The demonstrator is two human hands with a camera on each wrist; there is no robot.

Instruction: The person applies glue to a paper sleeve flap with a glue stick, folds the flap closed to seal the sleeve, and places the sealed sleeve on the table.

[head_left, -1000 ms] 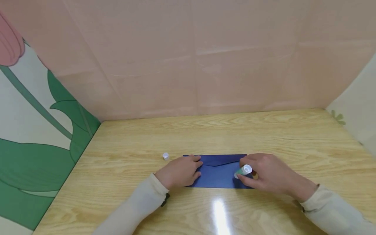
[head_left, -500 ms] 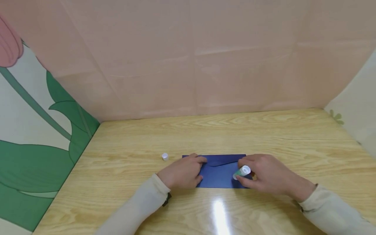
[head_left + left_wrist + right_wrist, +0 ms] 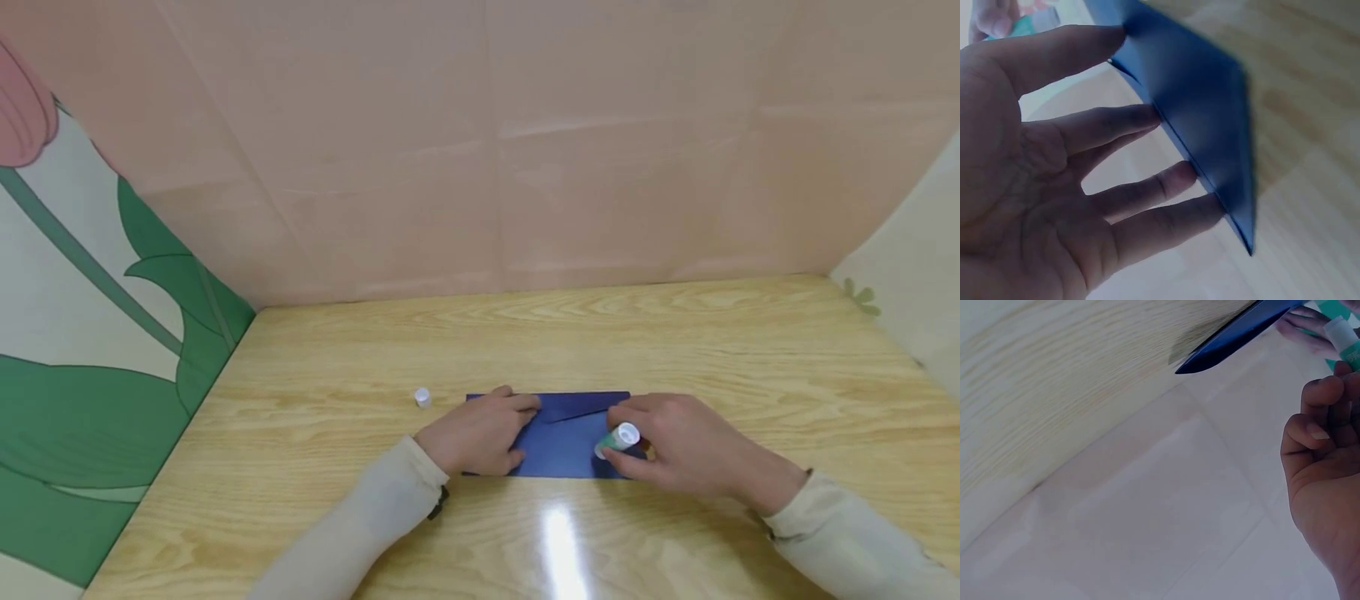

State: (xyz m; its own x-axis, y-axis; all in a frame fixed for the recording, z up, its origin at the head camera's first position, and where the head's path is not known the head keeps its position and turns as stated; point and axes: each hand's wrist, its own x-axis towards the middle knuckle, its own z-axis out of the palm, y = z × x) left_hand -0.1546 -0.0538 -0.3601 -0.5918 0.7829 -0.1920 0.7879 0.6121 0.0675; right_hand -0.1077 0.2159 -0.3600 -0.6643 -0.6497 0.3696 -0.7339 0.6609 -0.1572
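A dark blue envelope lies flat on the table, its pointed flap folded down along the far side. My left hand rests on its left part, fingers spread over the flap; in the left wrist view these fairly straight fingers touch the blue paper. At the right end, my right hand holds a green and white glue stick between thumb and fingers, tilted with its white end up. The glue stick's lower end is partly hidden. In the right wrist view, its other fingers are curled.
A small white cap stands on the wood-grain table, left of the envelope. A pinkish sheet rises behind the table's back edge. A panel with a painted flower borders the left side.
My left hand has slid a little to the right along the flap. The right hand and the glue stick have barely moved.
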